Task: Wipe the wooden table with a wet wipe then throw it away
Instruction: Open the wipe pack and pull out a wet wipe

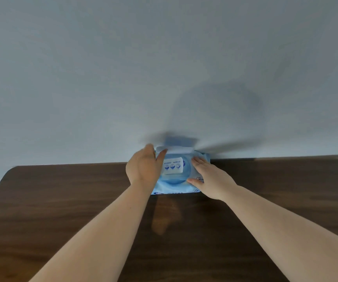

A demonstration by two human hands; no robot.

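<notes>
A light blue pack of wet wipes (174,180) lies at the far edge of the dark wooden table (82,200), against the wall. Its white lid (176,149) stands flipped up at the back. My left hand (143,167) is at the pack's left side, with the thumb and fingers touching the raised lid. My right hand (210,178) rests flat on the pack's right side, fingers spread, pressing it down. No loose wipe is visible.
A plain pale wall (164,68) rises directly behind the table. The table's far left corner (11,169) is rounded. Both forearms stretch across the tabletop from the near edge.
</notes>
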